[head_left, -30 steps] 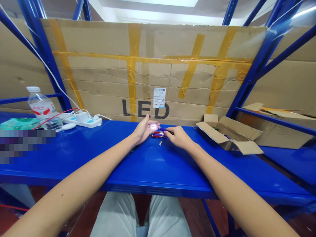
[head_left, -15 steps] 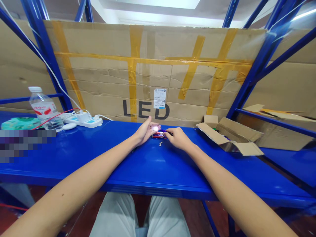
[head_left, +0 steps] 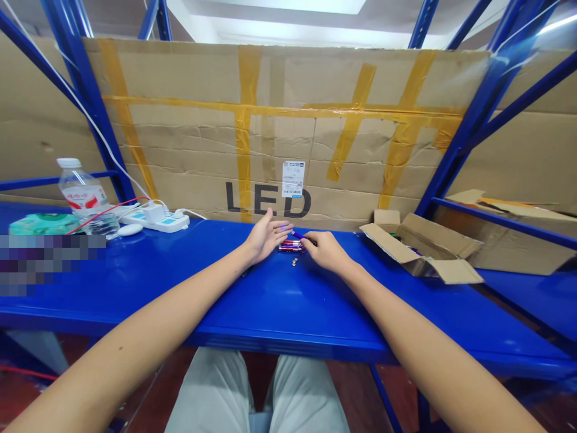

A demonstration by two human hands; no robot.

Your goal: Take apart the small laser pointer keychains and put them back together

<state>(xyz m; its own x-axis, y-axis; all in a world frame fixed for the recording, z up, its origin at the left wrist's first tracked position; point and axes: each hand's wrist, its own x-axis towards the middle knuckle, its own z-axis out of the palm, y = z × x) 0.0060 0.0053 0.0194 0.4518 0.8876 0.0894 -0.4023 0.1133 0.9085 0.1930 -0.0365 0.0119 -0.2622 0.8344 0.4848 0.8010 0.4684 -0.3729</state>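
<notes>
1. Right hand (head_left: 331, 249) – thumb and fingers pinched around a slim purple tube, seemingly metal (head_left: 299, 236); its front end pokes out toward the left fingers. Firm pinch well behind that end, so the skin doesn't cover it.
2. Left hand (head_left: 264, 237) – spread flat, thumb raised, grasping nothing. Faint violet glow on its fingertips, facing the tube's end; the palm seems to serve as a screen. Best held square to the tube and motionless, so the spot reads clearly.
3. Just below the tube's end, between both sets of fingers: glossy red slim tubes, metal-looking (head_left: 288, 248), lying side by side. Count unclear, partly behind the right fingers. Wrists should clear them, as round tubes would likely roll.
4. Nearer the body from the fingers: small silvery round pieces (head_left: 294, 262), loose on the smooth blue tabletop (head_left: 293, 307). Easily swept off by a forearm; lift rather than drag.
5. Well out to the right of the right fingers: an open brown cardboard box (head_left: 455, 270), contents mostly hidden. Its flaps lie clear of the right forearm.
</notes>
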